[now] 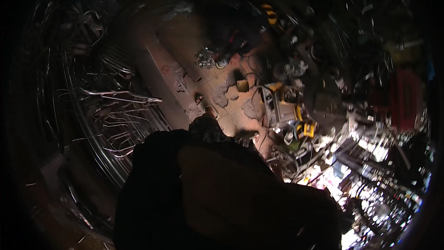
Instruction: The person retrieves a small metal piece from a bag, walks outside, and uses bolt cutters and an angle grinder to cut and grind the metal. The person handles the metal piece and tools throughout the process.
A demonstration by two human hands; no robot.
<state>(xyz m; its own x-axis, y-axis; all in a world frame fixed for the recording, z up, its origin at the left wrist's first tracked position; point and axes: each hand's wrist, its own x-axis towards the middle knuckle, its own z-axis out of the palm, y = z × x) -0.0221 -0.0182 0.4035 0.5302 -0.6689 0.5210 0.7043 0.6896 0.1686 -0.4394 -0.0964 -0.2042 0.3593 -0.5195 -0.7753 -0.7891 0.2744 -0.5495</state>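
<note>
Neither of my hands can be made out. My own dark clothed body [222,194] fills the lower middle, and a small patch of skin [211,112] shows just above it, most likely a foot. A thin strip of skin at the body's right edge is too dim to identify. On the tiled floor [226,122] ahead are a small yellowish cup-like thing [242,85] and a clump of shiny grey pieces [204,58]. To the right stands a grey and yellow machine [283,106], with a yellow and black tool-like thing [305,129] beside it.
Long thin metal rods [125,120] lie in a tangled heap on the left. Far ahead, a dark figure, apparently another person [236,41], is low by the floor. A red box-like thing [404,99] and brightly lit clutter [370,194] occupy the right.
</note>
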